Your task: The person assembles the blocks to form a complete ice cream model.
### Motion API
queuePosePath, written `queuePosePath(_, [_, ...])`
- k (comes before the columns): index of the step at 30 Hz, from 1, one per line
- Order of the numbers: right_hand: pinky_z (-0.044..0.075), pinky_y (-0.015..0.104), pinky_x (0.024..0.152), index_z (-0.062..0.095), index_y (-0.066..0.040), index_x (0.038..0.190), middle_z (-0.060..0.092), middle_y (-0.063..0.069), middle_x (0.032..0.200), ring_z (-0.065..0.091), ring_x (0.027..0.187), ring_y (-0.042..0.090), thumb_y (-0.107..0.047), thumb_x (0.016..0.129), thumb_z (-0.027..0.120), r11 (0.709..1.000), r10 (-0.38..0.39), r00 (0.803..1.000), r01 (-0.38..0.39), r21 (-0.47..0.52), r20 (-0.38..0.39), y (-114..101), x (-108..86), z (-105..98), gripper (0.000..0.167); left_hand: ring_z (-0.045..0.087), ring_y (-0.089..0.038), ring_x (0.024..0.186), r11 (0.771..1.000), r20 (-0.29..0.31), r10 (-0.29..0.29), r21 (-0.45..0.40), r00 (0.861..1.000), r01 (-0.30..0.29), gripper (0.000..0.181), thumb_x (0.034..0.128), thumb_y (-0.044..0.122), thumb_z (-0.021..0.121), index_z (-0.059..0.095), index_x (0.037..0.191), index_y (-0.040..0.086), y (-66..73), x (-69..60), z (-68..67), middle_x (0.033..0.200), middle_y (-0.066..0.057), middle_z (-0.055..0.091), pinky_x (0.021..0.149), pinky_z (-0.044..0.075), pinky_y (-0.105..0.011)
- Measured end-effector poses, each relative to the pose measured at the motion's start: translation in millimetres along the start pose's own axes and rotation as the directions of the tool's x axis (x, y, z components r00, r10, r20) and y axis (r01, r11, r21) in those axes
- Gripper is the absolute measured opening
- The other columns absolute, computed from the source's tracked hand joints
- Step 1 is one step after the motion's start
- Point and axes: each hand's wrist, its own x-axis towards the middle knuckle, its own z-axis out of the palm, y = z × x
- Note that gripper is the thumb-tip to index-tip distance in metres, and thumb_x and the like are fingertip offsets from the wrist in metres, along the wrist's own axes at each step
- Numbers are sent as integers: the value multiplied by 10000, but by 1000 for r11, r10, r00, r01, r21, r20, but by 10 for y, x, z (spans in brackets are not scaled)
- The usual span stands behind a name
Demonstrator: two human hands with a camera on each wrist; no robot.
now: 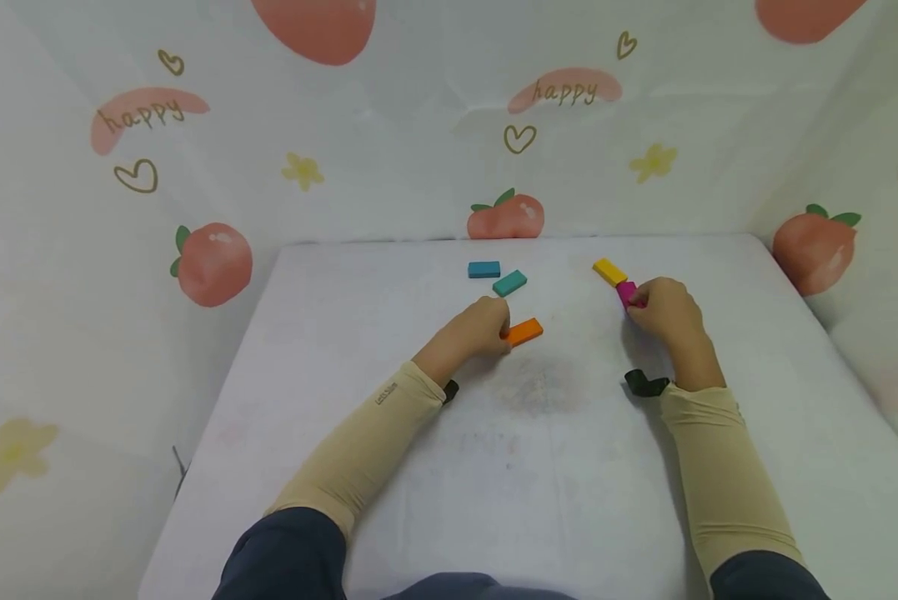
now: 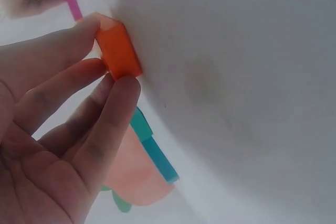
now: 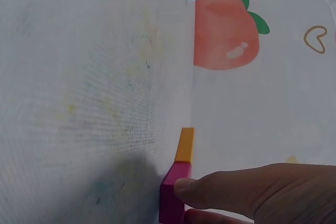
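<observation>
Evidently both hands are busy at once on the white table (image 1: 539, 492), each with 1 small rectangular block. The left hand (image 1: 477, 327) pinches the orange block (image 1: 526, 332) by its near end, leaving the other end free; whether that block rests on the table or sits slightly raised is hard to tell. The right hand (image 1: 669, 312) holds the magenta block (image 1: 626, 293) between thumb and finger, its far end meeting the yellow block (image 1: 609, 272). Beyond the left hand lie the teal block (image 1: 510, 283), set aslant, and the blue block (image 1: 484, 270), just beside it.

For the magenta block, a light pinch low on the sides should serve best: nudge it flat along the table, since a hard push could swing the yellow block out of place. Opening both fingers evenly would avoid dragging it on release. The orange block calls for a level grip and a knuckle path that clears the teal block's near corner.
</observation>
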Motion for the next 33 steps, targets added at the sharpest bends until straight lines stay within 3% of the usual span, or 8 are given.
queuePosePath(5, [521,636,988,718,95,1224,678,331,1238,613,1022,422,-132,1004,680,1000,3,1000,-3,9,13,-41,-25,-8,318,634,-223,917,997,7,-60,-39,998,61,298,937,196,824,738,1131,-13,-27,-124,21,1034,-102,730,887,584,-339])
queuePosePath(19, [539,590,921,726,89,1194,696,314,1206,620,1000,406,-135,998,667,999,-42,999,42,-4,34,-62,-12,15,303,635,-216,879,989,34,-135,-62,990,137,302,909,198,855,743,1096,-12,-51,-417,36,1004,-90,730,837,577,-332])
queuePosePath(25, [544,579,914,730,76,1198,700,303,1208,616,996,399,-155,995,676,999,-52,997,52,-9,51,-72,21,44,313,622,-194,827,987,37,-157,-39,987,158,264,878,203,891,762,988,2,-48,-489,66,945,-78,729,784,563,-315])
queuePosePath(33, [509,640,1003,735,80,1191,699,310,1219,607,1074,431,-131,983,675,998,-70,996,70,-6,49,-107,19,81,303,556,-178,723,985,40,-166,-47,985,167,259,866,185,902,691,844,35,21,-599,60,791,-52,649,667,476,-284])
